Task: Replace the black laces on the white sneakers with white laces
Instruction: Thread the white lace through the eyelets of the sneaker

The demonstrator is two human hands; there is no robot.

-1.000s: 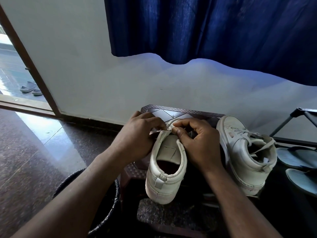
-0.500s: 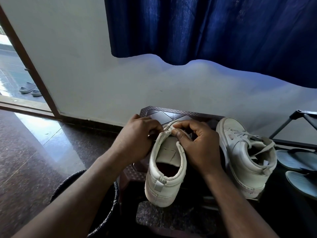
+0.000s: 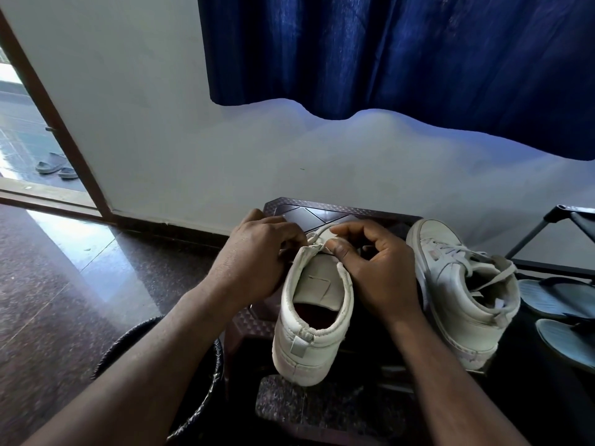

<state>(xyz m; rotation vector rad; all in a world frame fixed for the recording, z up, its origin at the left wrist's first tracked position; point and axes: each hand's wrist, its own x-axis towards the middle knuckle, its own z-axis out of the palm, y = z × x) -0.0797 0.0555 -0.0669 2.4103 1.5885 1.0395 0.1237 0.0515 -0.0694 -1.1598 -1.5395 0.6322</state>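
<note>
Dark speckled stone floor (image 3: 58,284) runs up to a pale wall, and against that wall stands the brown plastic stool (image 3: 325,214) I am working over. My right hand (image 3: 376,275) is closed small, with thumb and forefinger pinching a white lace (image 3: 317,234) at the top of the sneaker (image 3: 309,336)'s tongue. My left hand (image 3: 254,255) is curled tight against the other side of the same opening, gripping the sneaker's eyelet edge. I cannot tell whether it also holds the lace, since the fingertips are hidden. The sneaker sits between my wrists, heel low and toward me, toe pointing at the wall.

Just right of my right hand a second sneaker (image 3: 457,294) stands on the stool, laced in white, with its loose ends lying over the collar. Farther right lie blue flip-flops (image 3: 560,297), near a dark metal rack (image 3: 547,226). Under my left forearm shows the rim of a black bin (image 3: 217,368). A deep blue curtain (image 3: 386,59) hangs above. Through the doorway at far left a pair of sandals (image 3: 53,164) lies outside.
</note>
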